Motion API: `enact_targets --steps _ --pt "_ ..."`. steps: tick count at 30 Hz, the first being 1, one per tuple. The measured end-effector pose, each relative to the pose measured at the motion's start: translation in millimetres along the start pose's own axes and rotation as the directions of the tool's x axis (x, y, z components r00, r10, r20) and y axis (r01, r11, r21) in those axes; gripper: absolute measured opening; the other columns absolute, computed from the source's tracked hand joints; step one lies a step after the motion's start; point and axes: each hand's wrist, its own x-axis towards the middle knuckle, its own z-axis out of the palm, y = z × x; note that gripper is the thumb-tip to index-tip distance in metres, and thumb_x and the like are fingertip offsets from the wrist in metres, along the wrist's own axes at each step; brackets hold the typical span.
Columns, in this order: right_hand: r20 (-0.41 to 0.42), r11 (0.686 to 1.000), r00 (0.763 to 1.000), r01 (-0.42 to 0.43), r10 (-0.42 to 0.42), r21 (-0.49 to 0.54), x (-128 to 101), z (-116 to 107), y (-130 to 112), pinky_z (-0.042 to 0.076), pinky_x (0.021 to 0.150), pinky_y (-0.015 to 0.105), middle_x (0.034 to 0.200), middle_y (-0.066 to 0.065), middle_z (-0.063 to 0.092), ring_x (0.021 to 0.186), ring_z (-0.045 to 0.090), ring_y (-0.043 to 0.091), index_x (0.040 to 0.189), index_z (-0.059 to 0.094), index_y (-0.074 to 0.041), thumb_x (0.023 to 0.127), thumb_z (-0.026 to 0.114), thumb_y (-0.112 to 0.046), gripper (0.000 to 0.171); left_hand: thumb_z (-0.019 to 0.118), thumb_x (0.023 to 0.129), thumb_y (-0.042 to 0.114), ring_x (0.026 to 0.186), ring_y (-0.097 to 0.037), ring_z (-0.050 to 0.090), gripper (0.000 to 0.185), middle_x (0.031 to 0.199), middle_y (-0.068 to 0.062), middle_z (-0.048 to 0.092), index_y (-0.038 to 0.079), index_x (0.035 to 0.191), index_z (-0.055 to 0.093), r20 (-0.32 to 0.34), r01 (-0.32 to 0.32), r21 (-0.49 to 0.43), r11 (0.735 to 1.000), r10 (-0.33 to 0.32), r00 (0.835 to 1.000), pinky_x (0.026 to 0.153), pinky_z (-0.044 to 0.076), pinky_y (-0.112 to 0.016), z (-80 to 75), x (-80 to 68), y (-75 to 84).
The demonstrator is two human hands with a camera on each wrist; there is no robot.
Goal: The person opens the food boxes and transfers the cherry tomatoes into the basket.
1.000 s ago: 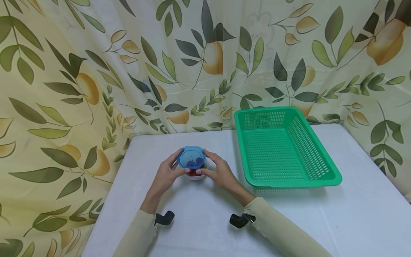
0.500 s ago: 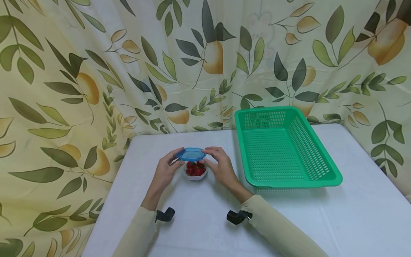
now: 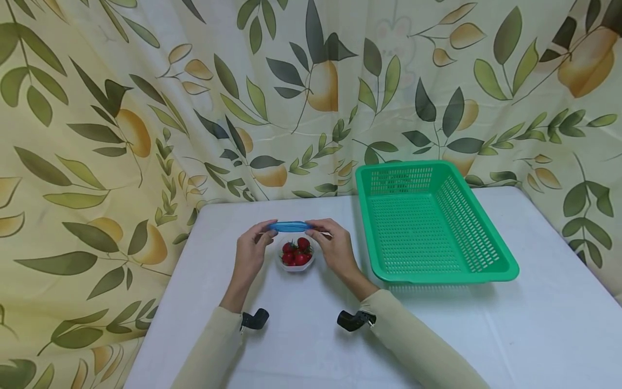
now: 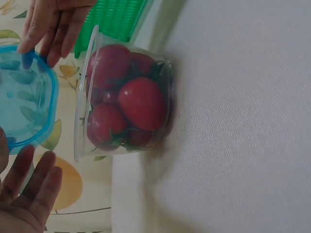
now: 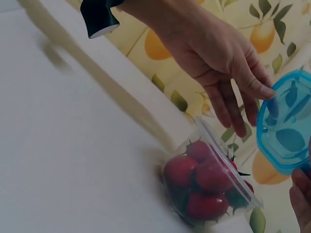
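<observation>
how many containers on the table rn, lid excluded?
2: a small clear plastic tub of red tomatoes between the hands, and an empty green perforated plastic basket to its right. Nothing looks hidden.

head: high, forward-down | wrists: low, close | shared: tomato cup [image 3: 297, 257]

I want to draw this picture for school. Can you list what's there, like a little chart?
Lid: round blue see-through plastic lid, held level above the tub
Left hand: pinches the lid's left edge
Right hand: pinches the lid's right edge
Tub: small clear plastic tub, open, on the white table
Inside tub: red cherry tomatoes
Beside: green slotted plastic basket, right of the tub
</observation>
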Motion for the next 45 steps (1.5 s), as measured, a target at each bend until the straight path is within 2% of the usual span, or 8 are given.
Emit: enact_targets --steps 7,14,19,24,28,35,39,45 --pt "-0.029 1.000 0.999 -0.023 0.022 -0.012 5 2 4 0.060 0.093 0.031 0.112 0.006 0.074 0.107 0.069 0.020 0.116 0.074 -0.007 0.092 0.073 -0.016 0.026 0.071 0.094 0.010 0.103 -0.024 0.065 0.027 0.104 -0.010 0.060 0.000 0.119 0.073 -0.069 0.018 0.071 0.997 -0.013 0.998 0.085 0.060 -0.021 0.8 3.0 3.9" --pt "-0.026 0.998 0.998 -0.049 0.050 0.041 10 6 6 0.059 0.091 0.026 0.114 0.006 0.073 0.104 0.068 0.019 0.121 0.072 -0.007 0.093 0.071 -0.018 0.030 0.068 0.095 0.011 0.104 -0.026 0.070 0.032 0.109 -0.015 0.068 0.001 0.125 0.069 -0.040 0.045 -0.095 0.994 -0.049 0.998 0.086 0.060 -0.024 2.0 9.7 4.5" --pt "-0.010 0.988 0.997 -0.069 0.071 0.135 15 9 6 0.061 0.087 0.025 0.109 0.013 0.071 0.101 0.068 0.024 0.125 0.069 -0.006 0.096 0.070 -0.016 0.031 0.067 0.096 0.012 0.099 -0.025 0.071 0.035 0.107 -0.017 0.065 0.005 0.130 0.067 -0.043 0.058 -0.164 0.985 -0.066 0.997 0.081 0.063 -0.029 2.6 16.6 4.2" --pt "-0.035 0.979 0.994 -0.093 0.101 0.183 20 11 6 0.062 0.082 0.026 0.106 0.014 0.067 0.097 0.067 0.024 0.129 0.067 -0.006 0.095 0.070 -0.012 0.034 0.068 0.097 0.014 0.097 -0.022 0.068 0.036 0.111 -0.015 0.060 0.008 0.133 0.065 0.001 0.112 -0.215 0.970 -0.114 0.993 0.079 0.064 -0.034 1.7 23.1 4.7" --pt "-0.043 0.966 0.990 -0.124 0.137 0.225 23 12 5 0.063 0.079 0.029 0.109 0.013 0.065 0.097 0.067 0.023 0.131 0.067 -0.009 0.094 0.071 -0.010 0.036 0.066 0.098 0.009 0.096 -0.019 0.067 0.037 0.115 -0.014 0.057 0.009 0.136 0.062 0.064 0.179 -0.272 0.945 -0.168 0.984 0.076 0.064 -0.035 -0.1 28.4 4.4" --pt "-0.062 0.944 0.979 -0.168 0.193 0.284 29 13 2 0.063 0.081 0.033 0.111 0.013 0.066 0.095 0.067 0.021 0.128 0.069 -0.009 0.095 0.071 -0.012 0.033 0.061 0.099 0.003 0.098 -0.019 0.065 0.041 0.123 -0.015 0.055 0.008 0.139 0.058 0.153 0.298 -0.347 0.889 -0.260 0.953 0.081 0.064 -0.037 -4.4 35.1 5.8" --pt "-0.070 0.932 0.969 -0.208 0.239 0.298 34 14 1 0.063 0.081 0.030 0.115 0.012 0.068 0.097 0.069 0.020 0.127 0.070 -0.009 0.095 0.070 -0.011 0.032 0.061 0.098 -0.001 0.100 -0.018 0.063 0.042 0.125 -0.015 0.055 0.004 0.139 0.058 0.167 0.343 -0.394 0.852 -0.301 0.939 0.081 0.064 -0.036 -5.0 39.9 5.5" --pt "-0.066 0.913 0.955 -0.254 0.289 0.320 40 16 4 0.062 0.082 0.027 0.120 0.007 0.070 0.100 0.069 0.021 0.127 0.070 -0.010 0.095 0.070 -0.011 0.031 0.063 0.097 -0.001 0.100 -0.016 0.065 0.040 0.126 -0.012 0.057 0.003 0.137 0.059 0.154 0.412 -0.412 0.813 -0.384 0.910 0.080 0.064 -0.036 -3.2 49.5 1.4"
